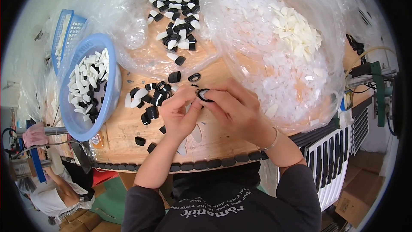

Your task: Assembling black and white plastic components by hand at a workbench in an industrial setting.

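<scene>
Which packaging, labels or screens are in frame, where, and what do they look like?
Clear plastic bag: right, crumpled, holding white pieces.
Clear plastic bag: top centre, holding black-and-white caps.
Cardboard boxes: floor, lower right, brown.
Blue basin: left, round, raised lettering on rim.
No screens visible.

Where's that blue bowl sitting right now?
In the head view, the blue bowl sits at the left end of the wooden table, left of the left hand, half full of white and black plastic pieces.
</scene>
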Demonstrator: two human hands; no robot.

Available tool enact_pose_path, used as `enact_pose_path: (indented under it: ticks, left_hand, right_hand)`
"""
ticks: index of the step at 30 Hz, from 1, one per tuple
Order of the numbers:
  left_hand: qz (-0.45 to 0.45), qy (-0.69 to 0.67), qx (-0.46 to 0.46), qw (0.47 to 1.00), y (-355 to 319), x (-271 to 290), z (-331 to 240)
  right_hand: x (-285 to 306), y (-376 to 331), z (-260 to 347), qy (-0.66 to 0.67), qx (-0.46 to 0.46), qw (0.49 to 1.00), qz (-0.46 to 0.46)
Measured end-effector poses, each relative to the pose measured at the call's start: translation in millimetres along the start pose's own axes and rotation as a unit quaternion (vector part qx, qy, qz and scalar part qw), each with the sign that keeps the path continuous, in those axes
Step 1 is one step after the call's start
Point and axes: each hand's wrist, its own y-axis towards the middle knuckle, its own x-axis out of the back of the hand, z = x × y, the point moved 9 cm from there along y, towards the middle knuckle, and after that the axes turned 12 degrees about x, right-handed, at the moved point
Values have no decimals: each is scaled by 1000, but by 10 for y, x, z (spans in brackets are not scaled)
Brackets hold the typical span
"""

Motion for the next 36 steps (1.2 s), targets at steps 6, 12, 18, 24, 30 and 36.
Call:
enact_pose_path:
  ticks: [6,12,18,24,30,36]
  left_hand:
    - [12,-87,54,995,39,-33,71]
    - [27,-5,-1,1000,72,-16,-4]
    - [-76,234,-178,953,-9,-145,-444]
    - [-93,327,-277,899,-124,-144,-558]
    - [-100,284,-258,918,-81,-115,-583]
    - [-144,205,-151,956,-19,234,-405]
  right_hand:
    - [22,-7,-42,4,-10,1000,-26]
    - [-6,0,17,-43,44,998,4]
    - [71,5,-2,-72,-7,997,-11]
    - [-24,-43,24,-44,3,999,-18]
    - [51,24,2,-14,5,999,-30]
    - [823,-151,-1134,-89,-231,969,-10]
